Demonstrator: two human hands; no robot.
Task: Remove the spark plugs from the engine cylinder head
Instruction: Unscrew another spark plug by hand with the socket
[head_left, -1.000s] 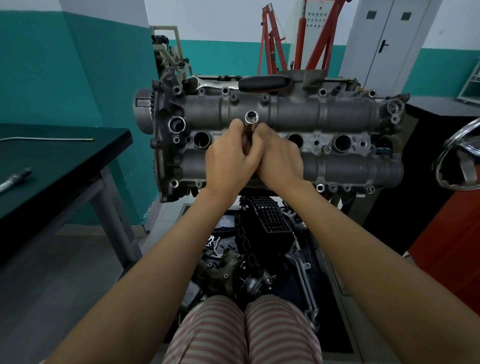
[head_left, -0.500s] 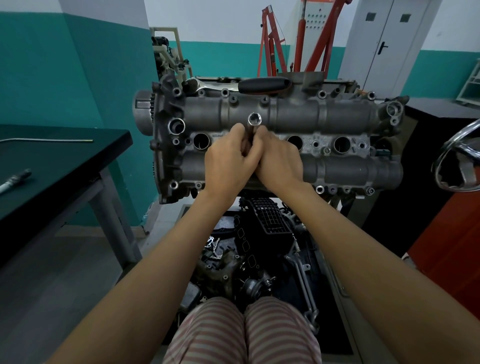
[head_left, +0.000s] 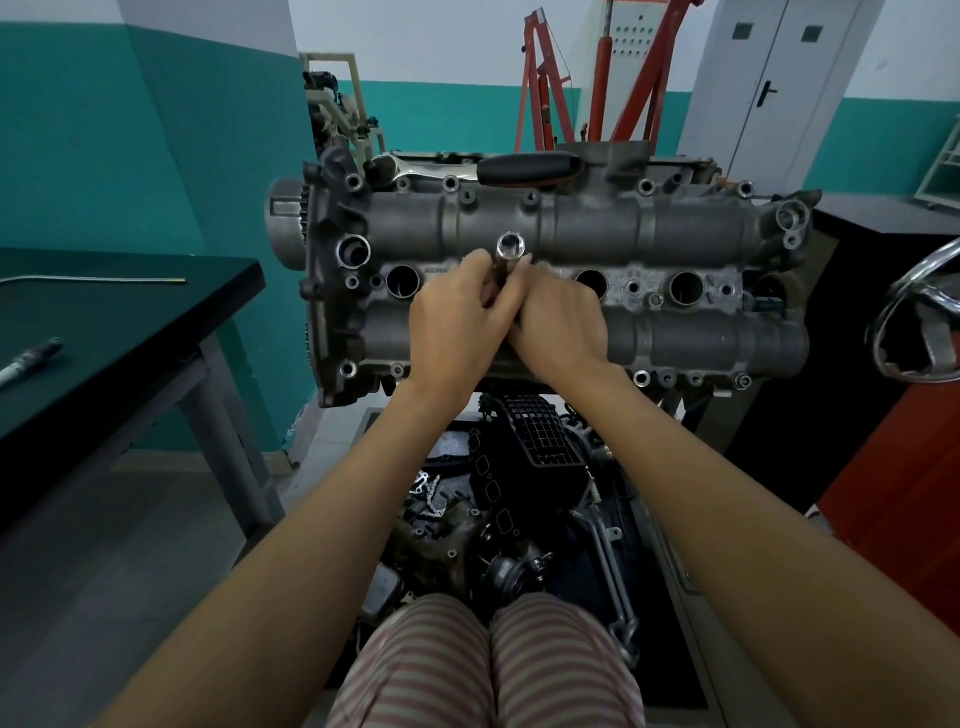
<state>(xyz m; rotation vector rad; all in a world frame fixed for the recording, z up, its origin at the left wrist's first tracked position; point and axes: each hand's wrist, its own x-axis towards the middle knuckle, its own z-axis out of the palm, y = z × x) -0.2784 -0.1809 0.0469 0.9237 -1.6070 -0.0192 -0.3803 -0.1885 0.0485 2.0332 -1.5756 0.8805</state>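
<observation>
Striped trouser knees (head_left: 488, 665) sit nearest, above loose engine parts (head_left: 467, 525) on the floor. Both forearms reach forward, hands meeting at the middle of the engine cylinder head (head_left: 561, 291). The left hand (head_left: 457, 332) and right hand (head_left: 561, 325) curl together around a spark plug socket (head_left: 510, 248) standing out of the second well. A ratchet wrench (head_left: 498, 169) lies along the head's far edge. One spark plug (head_left: 28, 358) rests on the dark table (head_left: 130, 322) at left.

Left hand (head_left: 457, 322) and right hand (head_left: 558, 325) gripped chrome tubular socket (head_left: 510, 248) standing out of grey cast-metal cylinder head (head_left: 701, 234); black-handled ratchet (head_left: 524, 169) lay along top edge.
</observation>
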